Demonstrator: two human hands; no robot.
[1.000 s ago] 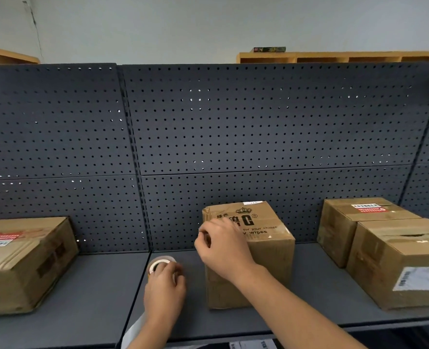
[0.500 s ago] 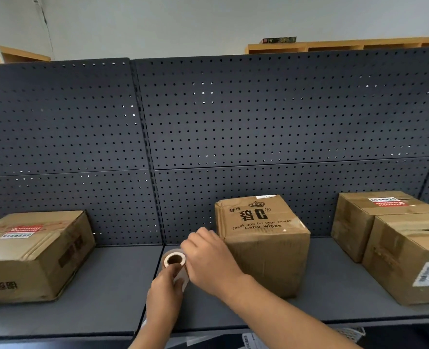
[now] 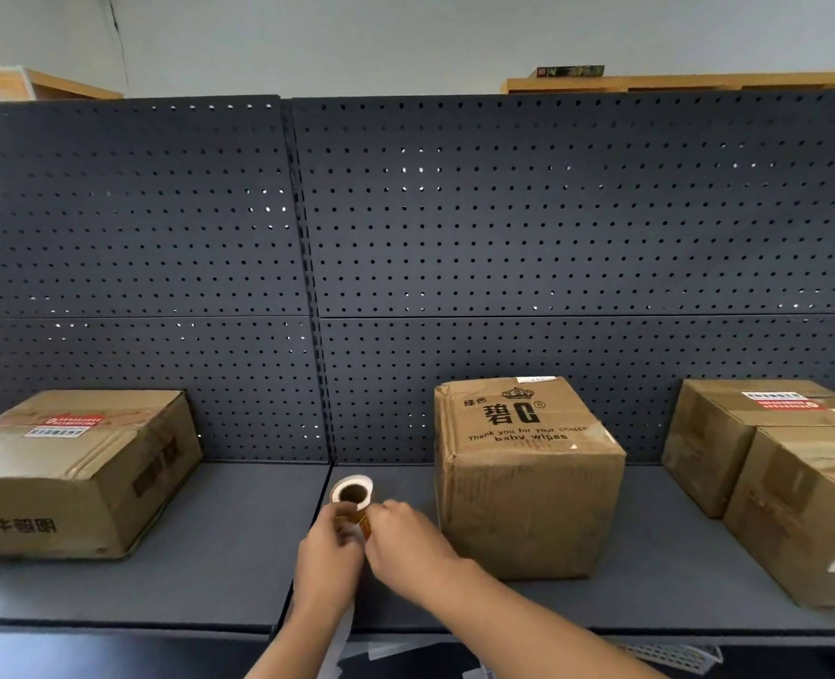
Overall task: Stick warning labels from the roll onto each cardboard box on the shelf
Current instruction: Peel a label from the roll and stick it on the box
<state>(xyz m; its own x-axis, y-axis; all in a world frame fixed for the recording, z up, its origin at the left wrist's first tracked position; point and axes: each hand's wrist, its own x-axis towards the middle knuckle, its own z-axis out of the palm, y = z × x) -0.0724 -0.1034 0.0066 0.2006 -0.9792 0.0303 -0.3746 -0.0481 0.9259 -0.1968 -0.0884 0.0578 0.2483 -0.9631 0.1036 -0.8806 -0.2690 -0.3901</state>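
Observation:
My left hand point(image 3: 329, 561) holds the white label roll point(image 3: 352, 493) above the dark shelf point(image 3: 219, 570), its cardboard core facing me. My right hand point(image 3: 405, 546) pinches an orange-red label point(image 3: 364, 524) at the roll's lower edge. The upright baby-wipes box point(image 3: 528, 477) stands just right of my hands, with no red label on its visible faces. The flat box point(image 3: 77, 468) at the left carries a red and white label on top. At the right, the rear box point(image 3: 729, 428) has a red label on top; the front box point(image 3: 807, 517) shows only a white sticker.
A dark pegboard wall point(image 3: 454, 267) backs the shelf. A white backing strip point(image 3: 339, 639) hangs from the roll past the shelf's front edge. Wooden shelving point(image 3: 689, 81) shows above the pegboard.
My right hand came off the top of the baby-wipes box, moved left and down to the roll, and now pinches a label there. The view shifted, so the boxes sit further right.

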